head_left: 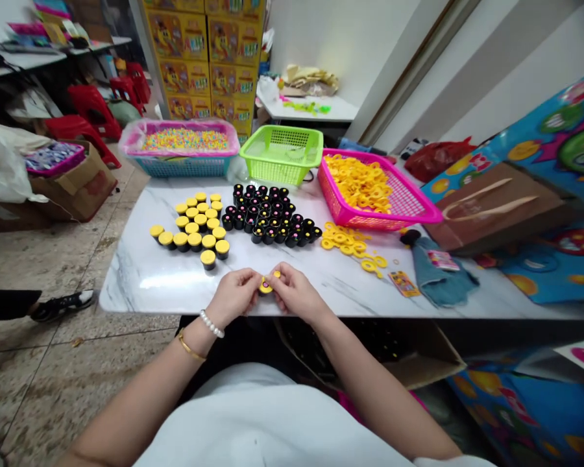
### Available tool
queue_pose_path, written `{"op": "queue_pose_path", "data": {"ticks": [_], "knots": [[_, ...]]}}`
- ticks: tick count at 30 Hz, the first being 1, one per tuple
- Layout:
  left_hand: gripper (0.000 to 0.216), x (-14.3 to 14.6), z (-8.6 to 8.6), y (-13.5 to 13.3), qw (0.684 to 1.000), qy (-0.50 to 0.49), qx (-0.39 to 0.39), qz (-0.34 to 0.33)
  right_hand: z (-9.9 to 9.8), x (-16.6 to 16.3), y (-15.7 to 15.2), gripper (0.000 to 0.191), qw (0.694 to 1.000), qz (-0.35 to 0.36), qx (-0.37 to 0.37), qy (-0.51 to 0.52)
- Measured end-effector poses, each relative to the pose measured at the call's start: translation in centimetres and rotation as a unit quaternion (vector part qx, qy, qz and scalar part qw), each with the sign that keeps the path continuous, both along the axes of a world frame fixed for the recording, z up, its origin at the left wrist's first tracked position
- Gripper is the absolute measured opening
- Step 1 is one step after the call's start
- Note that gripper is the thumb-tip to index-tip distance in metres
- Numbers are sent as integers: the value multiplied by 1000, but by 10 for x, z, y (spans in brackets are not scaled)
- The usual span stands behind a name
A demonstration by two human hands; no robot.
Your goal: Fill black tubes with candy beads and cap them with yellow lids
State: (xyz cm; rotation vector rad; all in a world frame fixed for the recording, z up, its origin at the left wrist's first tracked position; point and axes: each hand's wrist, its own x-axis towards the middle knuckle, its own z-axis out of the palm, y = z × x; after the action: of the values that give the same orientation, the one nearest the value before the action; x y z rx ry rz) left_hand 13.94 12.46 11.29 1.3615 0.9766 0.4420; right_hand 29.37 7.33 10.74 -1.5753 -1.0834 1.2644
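My left hand [234, 296] and my right hand [294, 292] meet at the near edge of the marble table [141, 275]. Both pinch one small black cup with a yellow ring [267, 285] between their fingertips. Just beyond the hands stand several black cups with yellow tops [197, 227] on the left and several uncapped black cups [267, 214] in the middle. Loose yellow rings [348, 241] lie to the right of my right hand.
A pink basket [409, 207] of yellow rings, an empty green basket [282, 152] and a blue bin of coloured beads [185, 146] line the far edge. A brown paper bag [496, 207] and blue cloth [440, 275] lie right. Another person's shoe [61, 305] shows at left.
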Motion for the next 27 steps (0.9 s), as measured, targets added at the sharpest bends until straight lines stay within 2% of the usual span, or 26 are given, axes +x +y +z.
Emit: {"op": "queue_pose_path", "data": {"ticks": [3,5,7,11,14,18,23,25,27], "knots": [[29,-4,-6,-8,993,-11,109,33,-2,-1,0,31,1000,-3,13,-3],[31,-5,-11,-16,974,1,220,51,-2,-2,1,32,1000,-12,21,-4],[24,-3,-14,-21,949,33,305,69,0,-3,2,35,1000,-24,15,-6],[17,3,-20,-23,918,72,381,85,2,-3,6,38,1000,2,-12,0],[18,4,-25,-23,904,75,414,75,-1,-3,4,37,999,-13,36,17],[13,5,-30,-27,897,93,428,61,-8,-3,0,31,993,-69,91,7],[10,4,-24,-27,912,105,394,52,-4,-1,1,32,998,-32,52,-4],[10,1,-16,-24,943,81,320,30,-1,-1,1,34,999,-27,39,3],[12,-1,-6,-19,980,41,195,-9,2,0,1,36,1000,-24,14,9]]}}
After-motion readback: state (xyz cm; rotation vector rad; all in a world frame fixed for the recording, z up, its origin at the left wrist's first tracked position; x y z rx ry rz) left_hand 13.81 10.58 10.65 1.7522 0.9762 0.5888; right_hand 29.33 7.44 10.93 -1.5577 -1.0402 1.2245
